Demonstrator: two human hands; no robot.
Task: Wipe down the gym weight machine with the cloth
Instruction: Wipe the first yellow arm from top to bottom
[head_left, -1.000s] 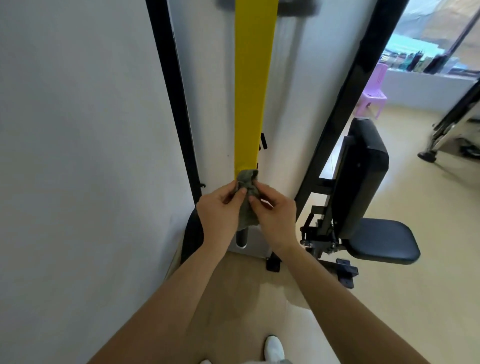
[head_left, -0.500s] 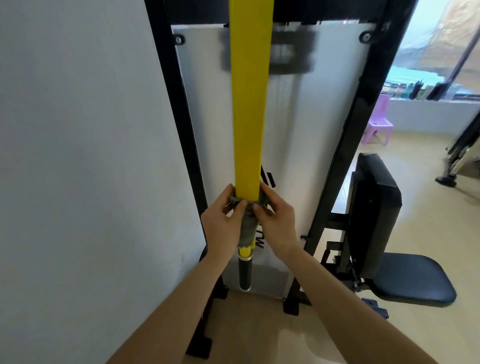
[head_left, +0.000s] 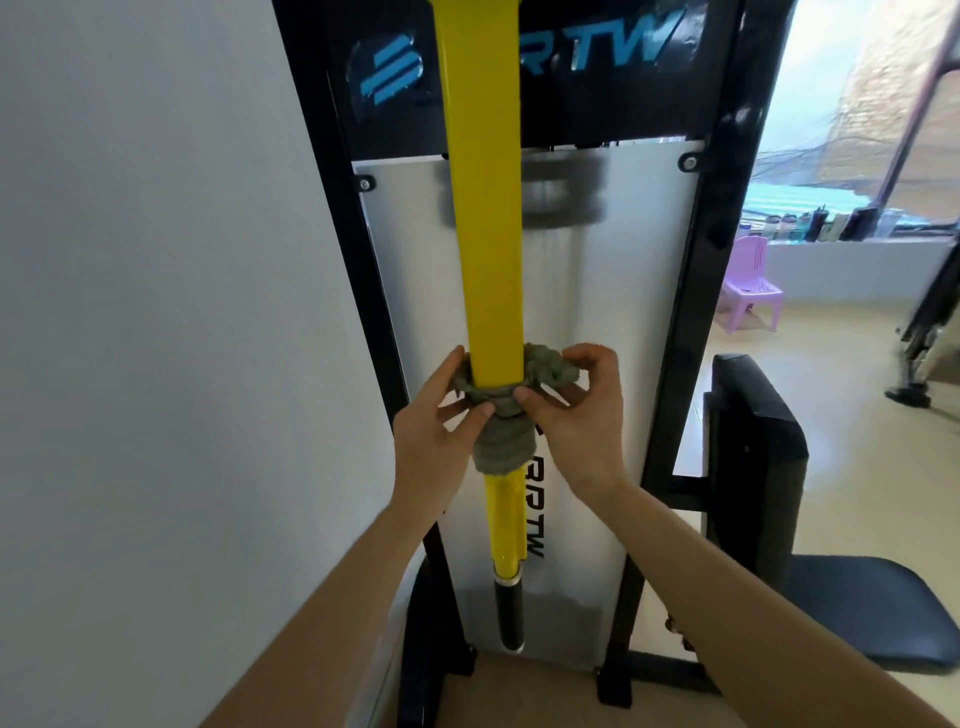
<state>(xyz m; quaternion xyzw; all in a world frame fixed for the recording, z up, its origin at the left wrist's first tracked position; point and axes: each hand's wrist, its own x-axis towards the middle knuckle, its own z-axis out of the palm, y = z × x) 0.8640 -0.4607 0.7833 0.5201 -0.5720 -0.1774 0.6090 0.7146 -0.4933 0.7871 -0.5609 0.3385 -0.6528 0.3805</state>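
Both hands have climbed the yellow bar; left hand and right hand pinch the cloth wrapped round it; we should keep it snug.

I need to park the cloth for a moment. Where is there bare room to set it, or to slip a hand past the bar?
Free: the seat pad at lower right, and the floor at the frame's foot. Crowded: the yellow bar, where the left hand and right hand wrap the cloth; the wall sits close on the left.
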